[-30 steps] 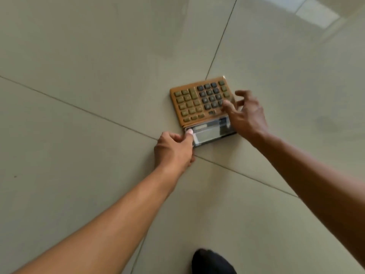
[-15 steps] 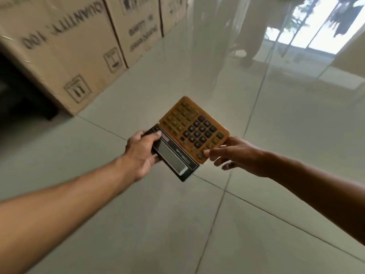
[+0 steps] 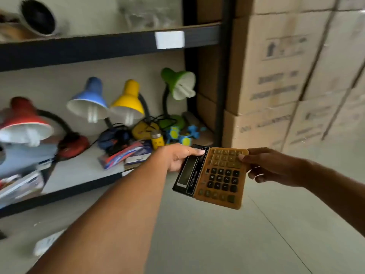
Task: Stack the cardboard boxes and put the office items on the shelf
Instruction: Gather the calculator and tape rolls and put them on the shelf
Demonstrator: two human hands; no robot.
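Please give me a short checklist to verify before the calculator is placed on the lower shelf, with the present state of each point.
1. Both hands hold the calculator: left hand at the display end, right hand at the keypad edge: ok.
2. Calculator over the shelf: not ok, it is over the floor.
3. Bare shelf surface in front of the red lamp: ok.
4. Lamp cords clear of that spot: cannot tell.

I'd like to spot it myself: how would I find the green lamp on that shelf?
Start at the dark shelf left of the stacked cardboard boxes. On its lower level stand four lamps; the green lamp is farthest right, beside the upright post. Only its shade tilts up, baring the bulb.
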